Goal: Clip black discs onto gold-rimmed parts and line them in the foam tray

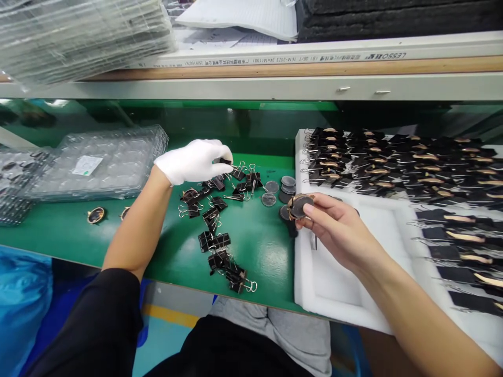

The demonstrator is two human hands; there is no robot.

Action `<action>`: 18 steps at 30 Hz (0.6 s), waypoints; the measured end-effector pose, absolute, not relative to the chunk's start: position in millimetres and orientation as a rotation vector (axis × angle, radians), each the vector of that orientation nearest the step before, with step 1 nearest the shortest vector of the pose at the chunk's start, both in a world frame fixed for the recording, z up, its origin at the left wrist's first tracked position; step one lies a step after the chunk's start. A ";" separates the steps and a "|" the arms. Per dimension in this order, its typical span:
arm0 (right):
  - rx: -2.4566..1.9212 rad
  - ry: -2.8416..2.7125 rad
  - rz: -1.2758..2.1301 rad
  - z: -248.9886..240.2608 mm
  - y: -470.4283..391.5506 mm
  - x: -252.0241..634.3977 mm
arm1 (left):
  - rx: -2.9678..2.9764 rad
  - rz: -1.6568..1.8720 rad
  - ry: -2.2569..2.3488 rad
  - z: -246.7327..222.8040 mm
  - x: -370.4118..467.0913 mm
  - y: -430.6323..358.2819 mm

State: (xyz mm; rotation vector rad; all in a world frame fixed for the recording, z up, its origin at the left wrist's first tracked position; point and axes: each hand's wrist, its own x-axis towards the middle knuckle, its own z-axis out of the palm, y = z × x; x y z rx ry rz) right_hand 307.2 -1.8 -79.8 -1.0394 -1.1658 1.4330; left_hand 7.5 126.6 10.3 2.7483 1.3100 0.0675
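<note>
My left hand (196, 161), in a white glove, pinches a black binder clip (225, 160) above a pile of similar binder clips (220, 260) on the green tabletop. Bare and closed, my right hand (334, 222) grips a round watch-case-like part with a gold-coloured rim (301, 206), the thumb pressing on a dark disc at its face. Several clear round discs (269, 199) lie between my hands. Dark discs (283, 212) lie partly behind the held part. Near my left forearm rests another gold-rimmed round part (96, 215).
At right, a white foam tray (304, 283) carries rows of clipped round parts (420, 157). Clear plastic blister trays (113, 157) are stacked at left. A shelf edge (251, 86) runs across the back, with papers (243, 18) above it.
</note>
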 end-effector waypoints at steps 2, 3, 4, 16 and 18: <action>-0.992 -1.263 1.445 -79.3 -3.4 305.9 | 2.553 0.298 1.274 16.6 20.5 110.0; -0.953 -1.302 1.449 -79.5 -4.4 304.4 | 2.413 0.403 1.218 16.1 31.0 100.1; -0.908 -1.328 1.443 -80.0 -5.4 302.5 | 2.257 0.494 1.139 13.3 43.3 89.8; -0.828 -1.151 1.384 -80.1 -8.0 298.1 | 2.296 0.421 1.020 1.5 88.9 55.8; -0.838 -1.246 1.372 -77.3 -8.6 298.6 | 2.341 0.374 1.142 4.2 85.6 57.8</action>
